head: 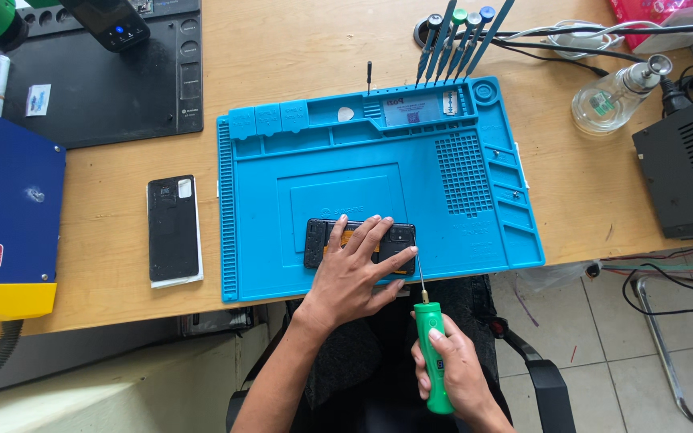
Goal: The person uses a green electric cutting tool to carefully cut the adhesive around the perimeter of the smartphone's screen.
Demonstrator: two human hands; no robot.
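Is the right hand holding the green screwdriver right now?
Yes, the right hand grips the green screwdriver, its tip at the opened phone under the left hand.

We press our left hand (354,273) flat on the opened phone (360,245) on the blue mat (459,232). Our right hand (452,370) grips a green screwdriver (435,345), tip at the phone's edge.

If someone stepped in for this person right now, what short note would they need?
Left hand: spread flat on the opened black phone, pinning it to the blue work mat.
Right hand: closed around the green-handled screwdriver, its thin tip at the phone's lower right corner.
Nearby: a separate black back panel lies on the desk left of the mat; spare drivers stand in a holder at the mat's top edge.
Done: phone appears open. Left: cannot tell which screws remain.
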